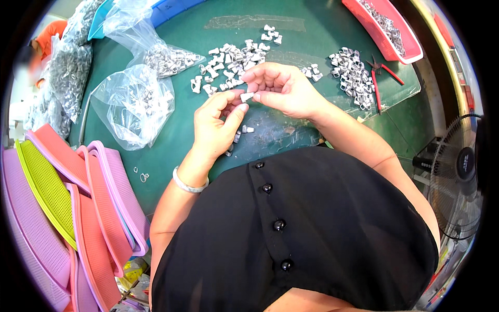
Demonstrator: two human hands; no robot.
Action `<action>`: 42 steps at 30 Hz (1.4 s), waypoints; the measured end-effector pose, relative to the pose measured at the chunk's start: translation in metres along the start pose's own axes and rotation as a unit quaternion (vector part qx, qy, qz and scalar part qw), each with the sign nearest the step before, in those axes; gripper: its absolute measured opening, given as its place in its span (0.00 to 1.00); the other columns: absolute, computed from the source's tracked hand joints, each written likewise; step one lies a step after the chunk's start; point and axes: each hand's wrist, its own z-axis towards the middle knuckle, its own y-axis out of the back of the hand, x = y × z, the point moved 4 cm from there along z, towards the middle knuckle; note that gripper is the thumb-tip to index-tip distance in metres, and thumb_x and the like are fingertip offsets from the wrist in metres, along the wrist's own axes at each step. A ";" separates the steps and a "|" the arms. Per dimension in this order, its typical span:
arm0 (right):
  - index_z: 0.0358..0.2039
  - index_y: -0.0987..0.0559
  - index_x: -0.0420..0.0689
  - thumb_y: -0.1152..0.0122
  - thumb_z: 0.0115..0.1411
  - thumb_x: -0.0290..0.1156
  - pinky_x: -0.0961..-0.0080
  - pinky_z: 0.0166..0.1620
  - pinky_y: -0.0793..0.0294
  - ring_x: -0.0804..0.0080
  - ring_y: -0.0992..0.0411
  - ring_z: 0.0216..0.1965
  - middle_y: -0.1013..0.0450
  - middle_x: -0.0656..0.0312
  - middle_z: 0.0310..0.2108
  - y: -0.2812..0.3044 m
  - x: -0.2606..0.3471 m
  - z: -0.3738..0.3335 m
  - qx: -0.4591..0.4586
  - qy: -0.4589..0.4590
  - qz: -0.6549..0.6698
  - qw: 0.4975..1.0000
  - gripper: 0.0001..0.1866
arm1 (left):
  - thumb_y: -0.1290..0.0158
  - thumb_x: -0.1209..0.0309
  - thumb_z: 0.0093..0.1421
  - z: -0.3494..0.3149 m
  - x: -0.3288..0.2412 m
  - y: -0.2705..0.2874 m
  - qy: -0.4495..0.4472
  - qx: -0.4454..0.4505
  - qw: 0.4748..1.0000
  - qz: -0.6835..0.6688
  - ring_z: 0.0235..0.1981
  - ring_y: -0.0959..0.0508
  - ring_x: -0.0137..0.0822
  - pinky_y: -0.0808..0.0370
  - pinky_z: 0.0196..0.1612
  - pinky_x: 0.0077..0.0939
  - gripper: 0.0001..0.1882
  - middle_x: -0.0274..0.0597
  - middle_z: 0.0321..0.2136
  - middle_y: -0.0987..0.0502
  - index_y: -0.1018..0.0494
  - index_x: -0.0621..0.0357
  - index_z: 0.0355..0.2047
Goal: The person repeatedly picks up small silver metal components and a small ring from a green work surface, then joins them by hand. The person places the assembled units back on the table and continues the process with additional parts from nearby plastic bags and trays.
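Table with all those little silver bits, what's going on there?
A person has one small silvery piece between the left hand and right hand, over a green table. A loose heap lies just beyond the hands, a second pile sits to the right beside red-handled pliers, and more pieces are in clear bags on the left.

Small metal part (247, 96) between fingers (266, 99)
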 end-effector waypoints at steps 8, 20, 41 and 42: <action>0.42 0.25 0.41 0.43 0.52 0.17 0.85 0.40 0.31 0.84 0.32 0.35 0.29 0.68 0.32 0.004 -0.007 0.003 -0.016 -0.014 0.009 1.000 0.16 | 0.44 0.78 0.52 0.002 0.003 0.004 0.025 0.011 0.999 0.032 0.25 0.27 0.22 0.30 0.28 0.14 0.12 0.36 0.28 0.25 0.26 0.64 0.39; 0.36 0.23 0.39 0.45 0.52 0.22 0.81 0.34 0.28 0.80 0.27 0.29 0.25 0.62 0.28 0.181 0.119 -0.002 -0.417 0.200 -0.451 0.763 0.09 | 0.45 0.78 0.53 0.005 0.020 0.033 -0.002 -0.050 0.998 0.048 0.24 0.31 0.20 0.33 0.27 0.13 0.09 0.34 0.25 0.27 0.25 0.65 0.36; 0.39 0.25 0.42 0.40 0.48 0.25 0.67 0.43 0.31 0.60 0.31 0.39 0.27 0.59 0.34 0.031 0.008 0.068 0.012 0.188 -0.541 0.820 0.15 | 0.48 0.79 0.57 -0.001 0.014 0.027 0.019 -0.045 0.997 0.059 0.25 0.31 0.18 0.34 0.28 0.11 0.08 0.32 0.27 0.27 0.26 0.66 0.38; 0.39 0.25 0.42 0.40 0.48 0.25 0.68 0.43 0.31 0.60 0.31 0.38 0.27 0.59 0.33 0.026 0.007 0.070 0.006 0.189 -0.556 0.809 0.15 | 0.48 0.79 0.57 0.000 0.013 0.027 0.021 -0.045 0.997 0.058 0.25 0.31 0.18 0.34 0.28 0.11 0.08 0.32 0.28 0.27 0.26 0.66 0.38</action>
